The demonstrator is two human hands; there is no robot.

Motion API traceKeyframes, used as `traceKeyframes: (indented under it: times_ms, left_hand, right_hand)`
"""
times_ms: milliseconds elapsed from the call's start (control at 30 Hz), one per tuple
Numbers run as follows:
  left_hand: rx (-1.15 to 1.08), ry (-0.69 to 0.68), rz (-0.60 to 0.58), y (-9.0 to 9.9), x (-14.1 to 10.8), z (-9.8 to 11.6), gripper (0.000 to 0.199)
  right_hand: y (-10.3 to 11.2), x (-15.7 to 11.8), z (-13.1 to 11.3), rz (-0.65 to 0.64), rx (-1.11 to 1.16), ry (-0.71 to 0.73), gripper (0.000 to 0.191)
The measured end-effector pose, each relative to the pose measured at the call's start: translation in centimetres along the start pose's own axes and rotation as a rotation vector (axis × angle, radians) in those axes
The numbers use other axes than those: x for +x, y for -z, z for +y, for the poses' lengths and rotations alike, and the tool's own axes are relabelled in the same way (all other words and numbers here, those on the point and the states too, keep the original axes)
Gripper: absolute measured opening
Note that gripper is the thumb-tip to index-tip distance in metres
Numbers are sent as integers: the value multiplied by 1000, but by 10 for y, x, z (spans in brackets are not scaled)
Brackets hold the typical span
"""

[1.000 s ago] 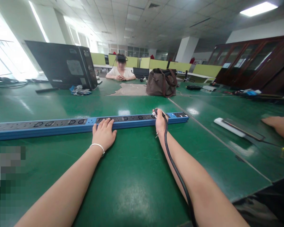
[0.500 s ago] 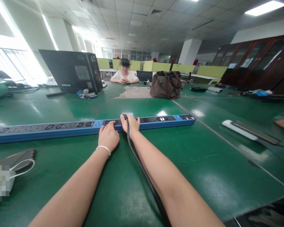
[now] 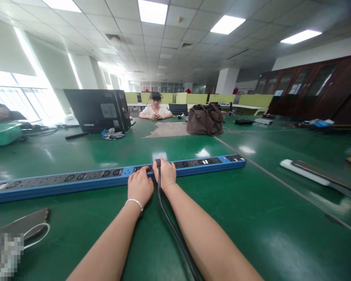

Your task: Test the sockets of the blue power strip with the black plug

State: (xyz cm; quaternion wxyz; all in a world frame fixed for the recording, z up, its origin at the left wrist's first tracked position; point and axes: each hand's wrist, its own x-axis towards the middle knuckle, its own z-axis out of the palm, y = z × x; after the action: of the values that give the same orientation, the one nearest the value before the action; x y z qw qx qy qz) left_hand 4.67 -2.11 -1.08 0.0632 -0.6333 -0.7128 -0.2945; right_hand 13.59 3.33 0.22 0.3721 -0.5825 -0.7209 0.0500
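Observation:
A long blue power strip (image 3: 93, 185) with black socket panels lies across the green table in front of me. My left hand (image 3: 140, 185) is closed over its near edge, fingers bent onto the sockets. Just to the right, my right hand (image 3: 167, 172) grips a black plug (image 3: 158, 162) at the strip. From the plug a thick black cable (image 3: 175, 231) runs down toward me between my forearms. The fingers hide the socket beneath, so I cannot tell whether the plug is seated in it.
Beyond the strip stand a black computer case (image 3: 96, 111), gloves (image 3: 113, 134) and a brown bag (image 3: 204, 120). A person (image 3: 155, 111) sits across the green table (image 3: 222, 218). At left are a green basket (image 3: 6, 136) and a phone-like device (image 3: 26, 224); a white-edged device (image 3: 304, 171) lies right.
My view has tilted up, so the table and strip sit lower in the picture. Both hands stay on the strip, the right still holding the plug.

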Motion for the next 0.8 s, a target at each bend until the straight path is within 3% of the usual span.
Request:
traceKeyframes:
  times_ms: [800]
  left_hand:
    - [-2,-7,10,-3,1,1,42]
  right_hand:
    - [13,7,3,-105,-76,9,40]
